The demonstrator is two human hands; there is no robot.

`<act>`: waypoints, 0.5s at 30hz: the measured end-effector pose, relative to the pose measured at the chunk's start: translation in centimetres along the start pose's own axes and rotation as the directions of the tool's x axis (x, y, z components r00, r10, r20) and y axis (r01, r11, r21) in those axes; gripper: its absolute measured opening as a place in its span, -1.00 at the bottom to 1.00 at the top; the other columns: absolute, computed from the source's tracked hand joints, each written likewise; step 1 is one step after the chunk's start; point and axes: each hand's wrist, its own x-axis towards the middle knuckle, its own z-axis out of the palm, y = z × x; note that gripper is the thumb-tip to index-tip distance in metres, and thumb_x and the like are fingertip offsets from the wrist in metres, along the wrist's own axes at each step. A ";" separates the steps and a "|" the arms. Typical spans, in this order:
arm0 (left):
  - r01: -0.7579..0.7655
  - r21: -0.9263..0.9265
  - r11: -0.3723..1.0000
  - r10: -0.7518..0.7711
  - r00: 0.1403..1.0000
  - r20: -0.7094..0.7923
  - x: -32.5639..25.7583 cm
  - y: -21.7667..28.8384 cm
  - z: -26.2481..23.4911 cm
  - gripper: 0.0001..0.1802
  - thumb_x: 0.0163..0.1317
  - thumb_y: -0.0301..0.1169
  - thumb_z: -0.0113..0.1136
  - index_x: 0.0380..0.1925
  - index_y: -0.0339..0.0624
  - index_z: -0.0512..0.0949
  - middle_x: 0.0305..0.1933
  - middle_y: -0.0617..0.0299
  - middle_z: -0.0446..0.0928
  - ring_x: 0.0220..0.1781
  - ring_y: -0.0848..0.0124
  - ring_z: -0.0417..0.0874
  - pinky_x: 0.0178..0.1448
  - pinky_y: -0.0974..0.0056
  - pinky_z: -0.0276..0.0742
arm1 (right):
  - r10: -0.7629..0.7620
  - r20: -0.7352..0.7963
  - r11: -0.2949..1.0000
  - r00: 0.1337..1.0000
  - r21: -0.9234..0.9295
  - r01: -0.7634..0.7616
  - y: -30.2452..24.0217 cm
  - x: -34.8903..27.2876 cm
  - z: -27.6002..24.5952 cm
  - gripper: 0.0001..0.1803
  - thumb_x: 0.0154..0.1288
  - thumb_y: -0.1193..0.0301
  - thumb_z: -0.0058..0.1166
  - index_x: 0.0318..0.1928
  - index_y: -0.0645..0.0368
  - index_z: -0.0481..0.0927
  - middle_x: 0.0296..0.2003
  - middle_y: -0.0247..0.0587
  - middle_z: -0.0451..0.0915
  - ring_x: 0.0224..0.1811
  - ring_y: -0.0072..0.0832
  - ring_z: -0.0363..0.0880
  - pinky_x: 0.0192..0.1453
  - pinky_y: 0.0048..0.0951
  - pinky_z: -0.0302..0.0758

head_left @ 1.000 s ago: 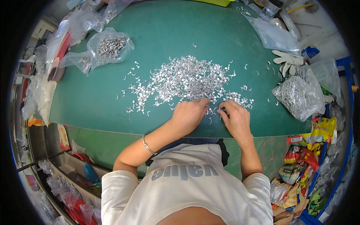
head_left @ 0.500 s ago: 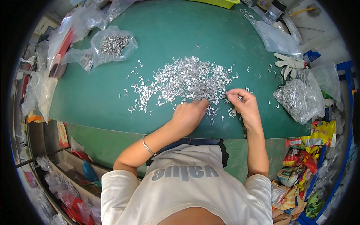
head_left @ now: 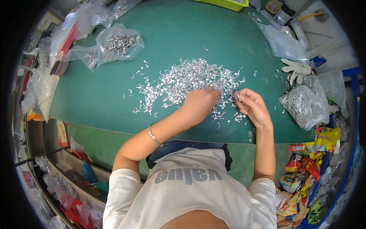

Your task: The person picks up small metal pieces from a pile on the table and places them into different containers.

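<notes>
The right hand (head_left: 252, 107) has lifted off the green table (head_left: 95, 91) — fingers pinched on one small metal piece. The left hand (head_left: 200, 104) stays flat on the pile of metal pieces (head_left: 187, 78), fingers together — sorting continues.

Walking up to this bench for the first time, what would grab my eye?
First the glittering heap of small silvery metal pieces spread across the middle of the green table. The left hand rests on its near edge, while the right hand pinches one piece in its fingertips. A clear bag stuffed with the same pieces bulges at the right, a white work glove just behind it.
</notes>
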 end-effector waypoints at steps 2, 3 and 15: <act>-0.021 0.047 0.999 0.019 0.998 0.053 1.1 -0.5 1.1 -0.89 0.16 -0.42 0.07 -0.36 -0.18 0.55 -0.39 0.07 0.53 -0.43 0.07 0.58 -0.39 0.08 0.47 | -0.063 0.092 0.975 0.994 0.218 0.042 0.1 -0.1 -0.3 -0.95 0.24 0.51 0.02 -0.28 0.18 0.45 -0.38 -0.22 0.51 -0.55 -0.64 0.34 -0.54 -0.66 0.23; -0.022 0.077 0.997 0.016 0.997 0.076 1.4 -0.7 1.4 -0.89 0.16 -0.42 0.07 -0.37 -0.19 0.55 -0.39 0.07 0.53 -0.43 0.06 0.58 -0.38 0.08 0.47 | -0.090 0.117 0.962 0.989 0.266 0.056 0.4 0.0 -0.8 -0.96 0.25 0.51 0.00 -0.28 0.18 0.45 -0.36 -0.21 0.51 -0.54 -0.63 0.34 -0.55 -0.66 0.24; 0.016 0.077 0.997 -0.025 0.994 0.107 1.7 -0.8 1.3 -0.87 0.13 -0.43 0.09 -0.35 -0.23 0.54 -0.36 0.05 0.53 -0.41 0.04 0.58 -0.35 0.06 0.48 | -0.546 0.002 0.296 0.838 -0.935 0.195 0.0 3.6 0.3 -0.84 0.00 0.43 0.26 -0.35 0.16 0.62 -0.61 -0.30 0.35 -0.62 -0.44 0.30 -0.49 -0.40 0.25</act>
